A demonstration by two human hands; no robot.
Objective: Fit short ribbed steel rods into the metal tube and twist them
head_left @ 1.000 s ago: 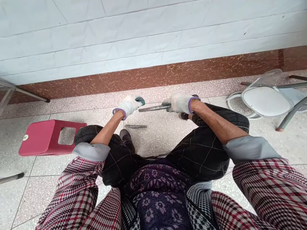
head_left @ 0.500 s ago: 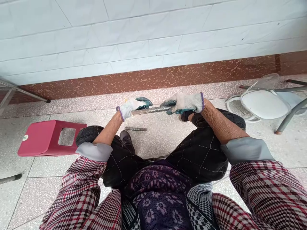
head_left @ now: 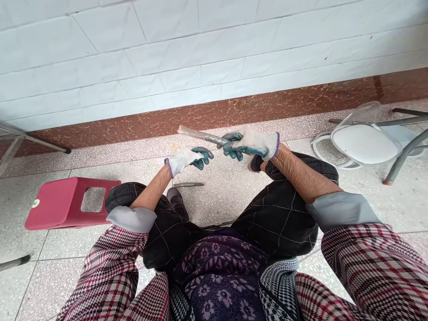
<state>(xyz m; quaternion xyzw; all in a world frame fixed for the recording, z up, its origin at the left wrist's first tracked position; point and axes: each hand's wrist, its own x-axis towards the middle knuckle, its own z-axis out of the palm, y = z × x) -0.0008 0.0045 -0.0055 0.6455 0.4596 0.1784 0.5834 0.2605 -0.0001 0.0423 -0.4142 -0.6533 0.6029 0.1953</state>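
Observation:
My right hand [head_left: 245, 142], in a white knitted glove with a dark green coated palm, is closed round a rod [head_left: 210, 137]. Silvery wire-like coils wrap the rod's middle, and its pale bare end points up to the left. Below that end my left hand [head_left: 197, 158], gloved the same way, is apart from the rod. Its fingers reach out to the right, slightly bent and partly spread, and I see nothing in them. A second thin, ridged grey rod [head_left: 189, 184] lies on the floor beneath my left hand, close to my shoe.
A red plastic stool [head_left: 56, 203] lies on its side at the left. To the right stand a white-seated chair [head_left: 366, 145] and grey metal legs [head_left: 406, 156]. A tiled wall [head_left: 214, 53] with a brown marbled skirting [head_left: 200, 113] runs across the front.
My left hand has come off the rod and dropped slightly. My right hand has tilted the rod, raising its pale left end. The view has shifted a little.

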